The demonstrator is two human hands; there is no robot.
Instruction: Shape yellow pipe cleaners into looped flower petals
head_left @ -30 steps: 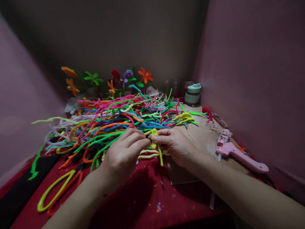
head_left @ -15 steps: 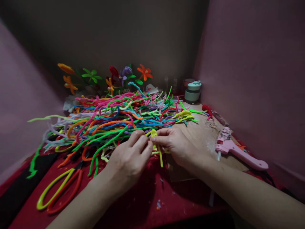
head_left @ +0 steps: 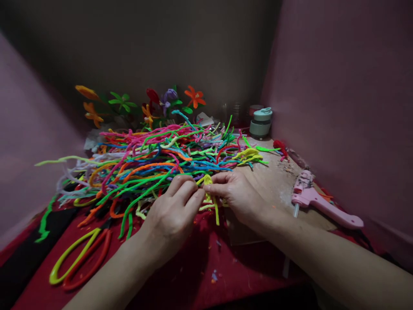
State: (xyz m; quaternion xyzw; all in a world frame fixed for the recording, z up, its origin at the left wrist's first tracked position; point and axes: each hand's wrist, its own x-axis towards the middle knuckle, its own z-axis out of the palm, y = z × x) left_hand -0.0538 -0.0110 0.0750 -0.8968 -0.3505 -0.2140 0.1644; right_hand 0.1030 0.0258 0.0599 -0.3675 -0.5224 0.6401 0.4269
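Observation:
Between my two hands is a yellow pipe cleaner (head_left: 217, 213), bent into a loop at the top with one end hanging down. My left hand (head_left: 176, 206) has its fingers curled together at the left side of it, and its fingertips are partly hidden. From the right, my right hand (head_left: 237, 196) pinches the yellow piece between thumb and forefinger. Just behind my hands lies a large heap of coloured pipe cleaners (head_left: 142, 165), in pink, green, orange, blue and white.
Scissors (head_left: 87, 258) with yellow and red handles lie on the red cloth (head_left: 226, 275) at left. A pink glue gun (head_left: 322, 206) rests on the cardboard (head_left: 267, 181) at right. Behind stand pipe-cleaner flowers (head_left: 195, 97) and a mint-lidded cup (head_left: 260, 125).
Both hands keep their grip on the yellow pipe cleaner, with only a very slight shift of the fingers. The whole view has moved a few pixels.

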